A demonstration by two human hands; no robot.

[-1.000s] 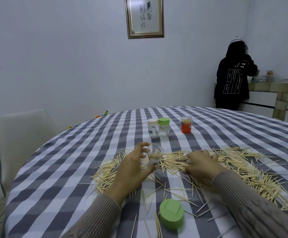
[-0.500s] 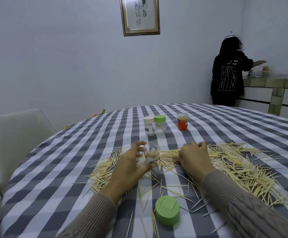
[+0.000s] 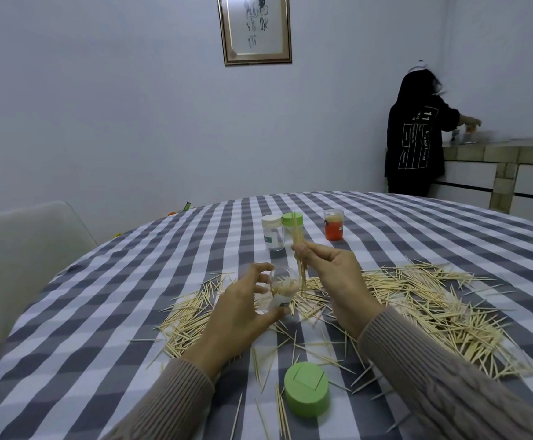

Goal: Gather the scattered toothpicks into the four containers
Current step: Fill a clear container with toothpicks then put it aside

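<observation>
- Nearest the camera, a green lid [image 3: 306, 393] lies flat on the checked tablecloth [image 3: 100, 312] between the two sleeved forearms, with loose toothpicks around it.
- The left hand [image 3: 239, 312] curls its fingers and thumb round a clear container [image 3: 282, 289], holding it tilted with its open mouth turned up and toward the right hand; some toothpicks already sit inside.
- The right hand [image 3: 335, 274] pinches a bundle of toothpicks [image 3: 299, 249] between thumb and fingers. The bundle stands nearly upright, its lower tips at the rim of the clear container, just beside the left fingertips.
- Whether those tips are inside the mouth or only beside the rim cannot be told, as the clear wall blurs against the sticks behind it.
- The scattered toothpicks [image 3: 433, 300] lie in a wide band across the cloth beneath and beyond both hands, thickest to the right; the right forearm hides part of the band.
- Farther back stand a white-lidded container [image 3: 272, 232], touching or just beside a green-lidded container [image 3: 290, 228] that the raised bundle partly covers, and an orange container [image 3: 334, 224] a little apart to the right.
- A pale chair [image 3: 27, 249] sits at the table's left edge, cut off by the frame.
- At the far wall hangs a framed picture [image 3: 255, 28], its top cropped, and a person in a dark hooded top [image 3: 415, 144] stands at a counter [image 3: 496, 154], blurred.
</observation>
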